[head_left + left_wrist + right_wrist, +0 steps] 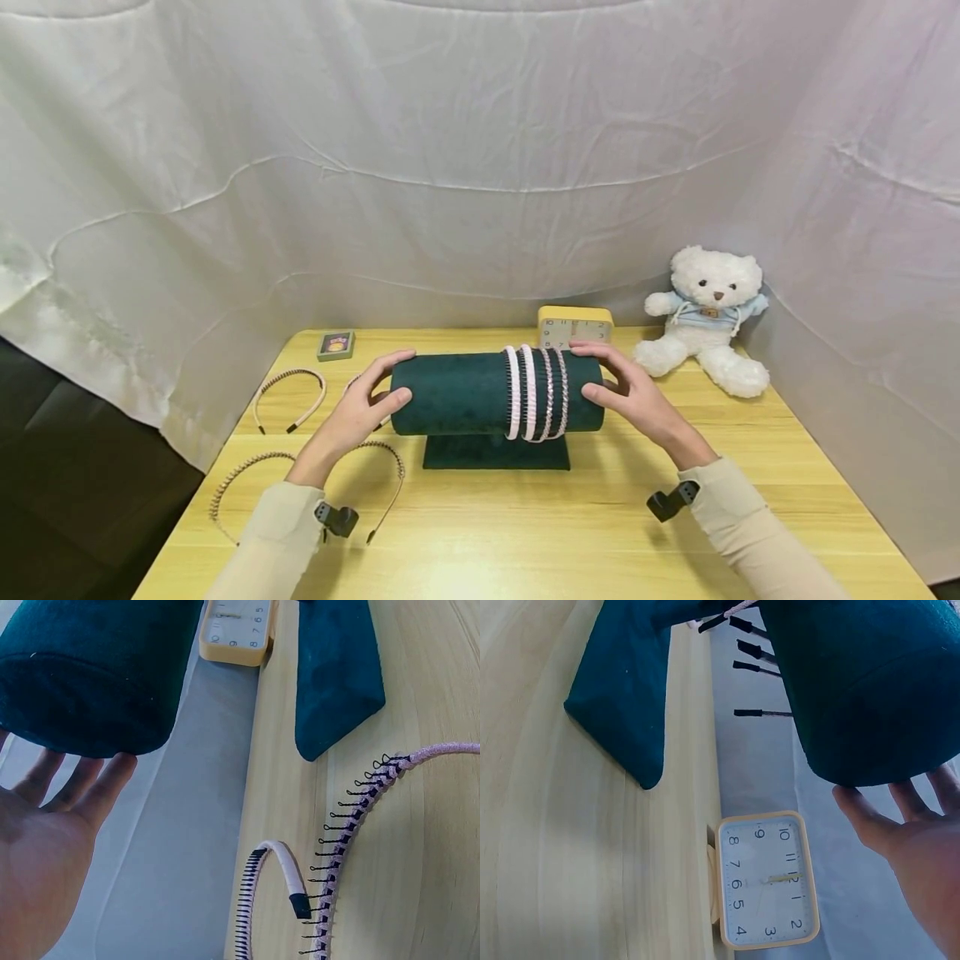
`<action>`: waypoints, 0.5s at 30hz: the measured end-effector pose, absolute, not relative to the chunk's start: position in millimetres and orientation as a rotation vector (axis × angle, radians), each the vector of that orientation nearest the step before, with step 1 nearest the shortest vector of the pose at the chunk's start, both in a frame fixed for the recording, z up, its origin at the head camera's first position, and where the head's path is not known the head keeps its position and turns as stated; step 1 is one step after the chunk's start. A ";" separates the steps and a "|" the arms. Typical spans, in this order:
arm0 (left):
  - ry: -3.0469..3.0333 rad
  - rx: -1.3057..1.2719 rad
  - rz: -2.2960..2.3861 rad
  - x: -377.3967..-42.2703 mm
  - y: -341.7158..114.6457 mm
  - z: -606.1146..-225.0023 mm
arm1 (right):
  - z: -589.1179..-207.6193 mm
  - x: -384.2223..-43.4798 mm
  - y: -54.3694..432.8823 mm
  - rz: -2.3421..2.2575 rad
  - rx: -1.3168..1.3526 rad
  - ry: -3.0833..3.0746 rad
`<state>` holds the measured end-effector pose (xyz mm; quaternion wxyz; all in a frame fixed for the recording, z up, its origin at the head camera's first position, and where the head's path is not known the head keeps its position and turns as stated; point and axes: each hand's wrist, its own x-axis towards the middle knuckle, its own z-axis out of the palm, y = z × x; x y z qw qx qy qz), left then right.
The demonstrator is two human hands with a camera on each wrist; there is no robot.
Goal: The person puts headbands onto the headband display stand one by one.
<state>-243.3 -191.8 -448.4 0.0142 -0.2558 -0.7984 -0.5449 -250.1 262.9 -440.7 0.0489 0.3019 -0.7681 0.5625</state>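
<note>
A dark green velvet headband stand [450,392], a horizontal roll on a flat base [497,455], stands in the middle of the table. My left hand [358,410] holds the roll's left end, thumb in front and fingers above. At the other end, my right hand [637,395] grips it in much the same way. Both wrist views show fingertips against the roll's rounded ends. Around its right half sit two pale pink headbands [529,392] and two thin glittery headbands [563,392]. Their black-tipped ends [748,713] hang below the roll in the right wrist view.
Several loose headbands lie at the left, including a pale one [322,390] and a braided one [217,492]. Behind them is a small box [335,345]. A yellow clock [575,315] stands behind the stand; a white teddy bear [712,333] sits back right. Curtains surround the table.
</note>
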 end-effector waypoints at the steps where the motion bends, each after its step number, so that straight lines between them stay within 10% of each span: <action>1: -2.489 -0.793 -1.695 -243.1 -191.8 -448.0 | -440.9 -250.2 262.8 1.719 0.919 -2.341; 15: -2.494 -0.760 -1.668 -243.3 -198.0 -447.4 | -441.0 -249.6 262.3 1.762 0.902 -2.333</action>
